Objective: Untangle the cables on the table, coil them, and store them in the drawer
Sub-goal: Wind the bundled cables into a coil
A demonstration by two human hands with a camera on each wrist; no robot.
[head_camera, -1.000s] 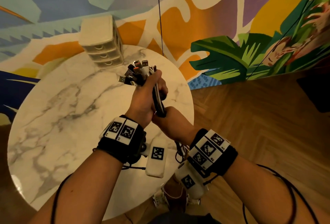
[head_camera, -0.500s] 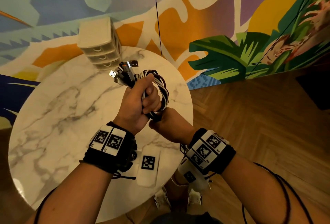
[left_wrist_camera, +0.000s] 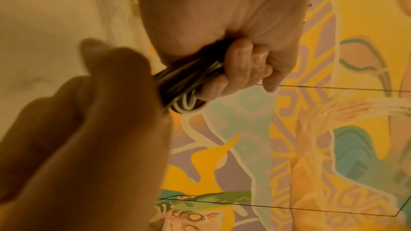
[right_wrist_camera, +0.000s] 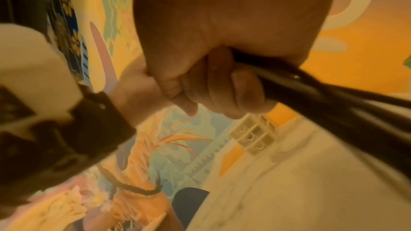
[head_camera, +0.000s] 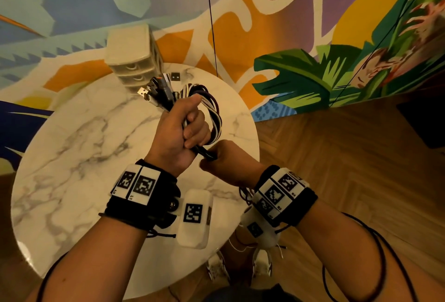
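A bundle of black and white cables [head_camera: 215,118] is held above the round marble table [head_camera: 72,157]. My left hand [head_camera: 192,130] grips the bundle in a fist; its metal plugs [head_camera: 156,90] fan out above the thumb, and a loop curves out to the right of the fingers. My right hand [head_camera: 216,159] grips the bundle's lower end just below the left fist. In the left wrist view my left hand [left_wrist_camera: 244,69] curls round the cables [left_wrist_camera: 186,80]. In the right wrist view my right hand [right_wrist_camera: 213,92] holds the dark cables [right_wrist_camera: 300,85].
A small cream three-drawer unit [head_camera: 131,61] stands at the table's far edge, drawers shut, also in the right wrist view [right_wrist_camera: 253,136]. A painted wall rises behind it. Wooden floor [head_camera: 337,157] lies to the right of the table.
The straight cable bundle has been folded into a loop at the right of my left fist. The plugs have tipped to the left, and both hands have shifted slightly.
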